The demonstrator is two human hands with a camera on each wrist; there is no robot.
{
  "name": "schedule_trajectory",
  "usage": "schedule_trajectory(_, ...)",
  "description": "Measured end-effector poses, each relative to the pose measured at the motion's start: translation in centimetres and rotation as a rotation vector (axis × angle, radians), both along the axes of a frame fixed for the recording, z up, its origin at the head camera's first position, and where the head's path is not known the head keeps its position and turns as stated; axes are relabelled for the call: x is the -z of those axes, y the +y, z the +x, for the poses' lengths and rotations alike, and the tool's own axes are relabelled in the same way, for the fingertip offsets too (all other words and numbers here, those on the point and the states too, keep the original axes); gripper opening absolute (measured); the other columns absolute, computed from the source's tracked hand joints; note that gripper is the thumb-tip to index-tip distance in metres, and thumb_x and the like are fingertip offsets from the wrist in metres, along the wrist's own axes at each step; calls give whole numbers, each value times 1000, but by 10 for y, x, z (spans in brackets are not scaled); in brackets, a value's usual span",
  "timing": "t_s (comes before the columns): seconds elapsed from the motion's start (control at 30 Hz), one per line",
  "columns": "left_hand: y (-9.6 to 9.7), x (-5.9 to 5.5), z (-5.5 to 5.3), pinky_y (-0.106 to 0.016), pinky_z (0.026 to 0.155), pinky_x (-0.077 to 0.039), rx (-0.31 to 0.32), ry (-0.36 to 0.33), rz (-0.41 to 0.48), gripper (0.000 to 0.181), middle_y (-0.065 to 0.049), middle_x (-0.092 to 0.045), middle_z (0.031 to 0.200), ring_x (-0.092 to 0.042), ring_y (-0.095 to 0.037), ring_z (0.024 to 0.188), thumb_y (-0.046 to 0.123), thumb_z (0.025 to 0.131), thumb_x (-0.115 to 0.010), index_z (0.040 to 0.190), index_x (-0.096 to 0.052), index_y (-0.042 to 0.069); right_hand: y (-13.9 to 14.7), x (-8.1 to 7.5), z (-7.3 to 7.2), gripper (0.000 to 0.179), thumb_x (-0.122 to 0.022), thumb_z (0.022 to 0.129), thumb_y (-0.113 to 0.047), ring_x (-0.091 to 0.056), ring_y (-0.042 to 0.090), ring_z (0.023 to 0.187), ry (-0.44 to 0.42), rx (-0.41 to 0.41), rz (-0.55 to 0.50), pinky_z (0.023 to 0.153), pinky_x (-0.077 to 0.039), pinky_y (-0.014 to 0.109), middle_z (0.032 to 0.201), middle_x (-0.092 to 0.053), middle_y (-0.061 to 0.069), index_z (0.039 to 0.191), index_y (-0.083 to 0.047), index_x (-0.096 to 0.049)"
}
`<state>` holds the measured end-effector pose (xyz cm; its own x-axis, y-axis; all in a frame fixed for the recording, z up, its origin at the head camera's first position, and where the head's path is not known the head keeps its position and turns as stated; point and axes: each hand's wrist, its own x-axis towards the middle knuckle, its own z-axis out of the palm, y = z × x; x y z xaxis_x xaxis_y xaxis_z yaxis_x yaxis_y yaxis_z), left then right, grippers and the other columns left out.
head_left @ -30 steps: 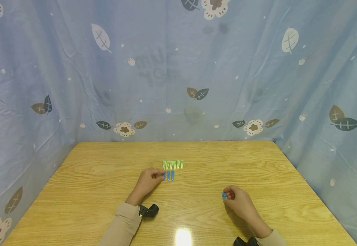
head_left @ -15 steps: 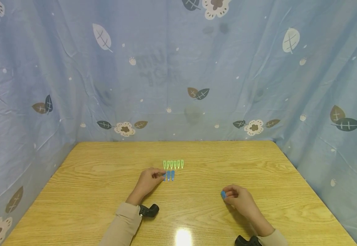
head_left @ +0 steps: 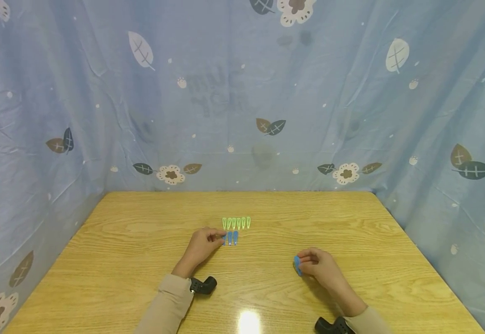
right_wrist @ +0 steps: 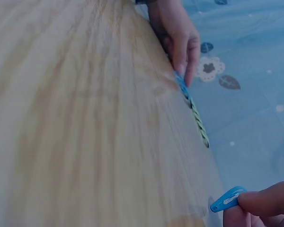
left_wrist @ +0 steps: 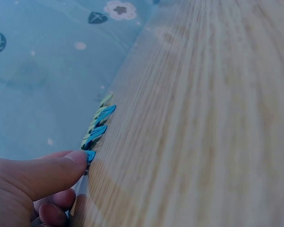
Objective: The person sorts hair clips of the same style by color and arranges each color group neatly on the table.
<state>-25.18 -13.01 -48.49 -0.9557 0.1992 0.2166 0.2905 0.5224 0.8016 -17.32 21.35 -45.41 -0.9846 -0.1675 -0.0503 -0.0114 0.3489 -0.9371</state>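
Several pale green snap hair clips [head_left: 238,223] lie side by side in a row on the wooden table. In front of them is a shorter row of blue snap hair clips [head_left: 230,238]. My left hand [head_left: 201,245] holds the leftmost blue clip [left_wrist: 90,156] of that row between thumb and forefinger, covering part of it. Off to the right, my right hand [head_left: 322,269] pinches another blue hair clip [right_wrist: 228,199] by one end, raised over the table. The right wrist view shows its slotted, teardrop shape. Whether more clips are inside the right hand is hidden.
The wooden table [head_left: 142,260] runs back to a blue patterned curtain [head_left: 242,97] hanging behind it and on both sides. A bright light reflection [head_left: 248,322] shows near the front. Each wrist wears a black camera mount [head_left: 203,285].
My right hand has shifted slightly left and turned the blue hair clip, so that more of its length shows. The left hand has stayed at the leftmost clip of the blue row.
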Motion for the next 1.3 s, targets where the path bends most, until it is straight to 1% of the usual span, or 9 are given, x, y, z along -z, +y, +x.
schedule_trajectory(0.17,0,0,0,-26,59,-42,7,0,-1,17,2,-56,76,-47,-14,67,8,84,-73,101,-76,11,-16,-1,-8,26,-65,86,0,-61,21,83,10,-1,10,68,-51,25,94,-62,14,108,11,-59)
schedule_trajectory(0.27,0,1,-1,-26,59,-42,6,4,-4,17,3,-56,76,-46,-14,67,9,84,-73,101,-76,10,-27,0,-15,25,-65,84,1,-61,19,82,16,0,-10,68,-52,25,94,-62,13,107,10,-60)
schedule_trajectory(0.53,0,1,-1,-26,59,-42,11,6,-6,17,2,-58,80,-48,-14,67,8,84,-72,101,-75,9,-54,4,-36,29,-64,86,1,-59,20,83,-17,-41,-152,70,-51,26,98,-59,16,112,11,-57)
schedule_trajectory(0.6,0,2,-1,-26,59,-42,11,6,-6,17,1,-58,80,-48,-14,67,9,85,-72,101,-75,9,-62,5,-40,30,-63,86,1,-58,20,84,-17,-38,-171,72,-51,26,98,-59,16,113,11,-57)
schedule_trajectory(0.67,0,2,-1,-26,59,-43,12,6,-4,17,1,-58,81,-48,-14,68,9,85,-72,102,-75,9,-71,6,-45,29,-63,86,1,-57,20,84,-21,-17,-186,72,-51,26,98,-59,16,112,10,-58)
schedule_trajectory(0.87,0,2,0,-26,59,-43,20,7,-5,18,1,-59,82,-48,-13,68,9,85,-72,102,-75,9,-97,12,-61,26,-64,82,6,-58,18,80,-18,33,-210,70,-52,26,93,-60,15,108,11,-60)
schedule_trajectory(0.97,1,2,-1,-25,59,-44,28,17,-11,17,1,-60,82,-48,-13,68,10,85,-72,102,-75,9,-108,15,-68,26,-65,81,7,-58,18,79,13,47,-201,68,-52,25,92,-60,16,107,11,-62)
schedule_trajectory(1.1,1,2,-1,-25,59,-43,26,11,-10,17,1,-59,81,-48,-13,68,10,85,-72,102,-75,9,-118,19,-75,25,-66,80,6,-58,18,79,55,62,-148,66,-51,24,91,-62,16,105,10,-63)
schedule_trajectory(1.3,-1,2,-1,-25,59,-44,18,14,-19,17,2,-59,81,-49,-13,69,10,85,-72,102,-75,8,-130,19,-85,24,-65,80,5,-58,19,79,62,77,-83,67,-52,27,90,-62,13,104,7,-65)
